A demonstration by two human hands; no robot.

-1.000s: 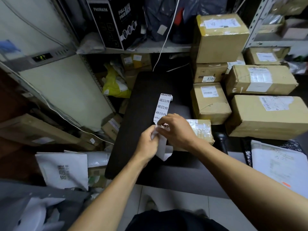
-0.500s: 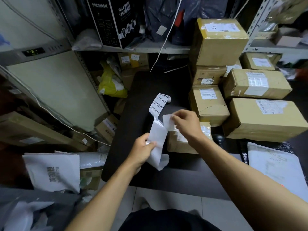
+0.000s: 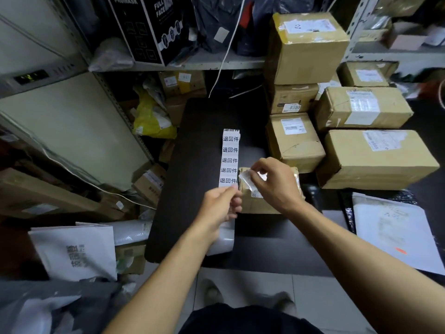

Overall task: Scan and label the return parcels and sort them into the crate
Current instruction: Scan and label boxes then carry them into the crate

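On the dark tabletop (image 3: 204,141), right hand (image 3: 277,186) is pinching a flimsy, sticky label (image 3: 248,180) over the small parcel (image 3: 262,203), left hand (image 3: 220,208) gripping the label strip (image 3: 230,160); likely best handled by edges.

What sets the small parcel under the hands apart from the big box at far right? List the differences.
The small parcel is much smaller than the big box.
The small parcel lies on the dark table; the big box sits beside the stacked boxes to the right.
The right hand holds a peeled label over the small parcel; the big box is untouched.
Both are brown taped cardboard.
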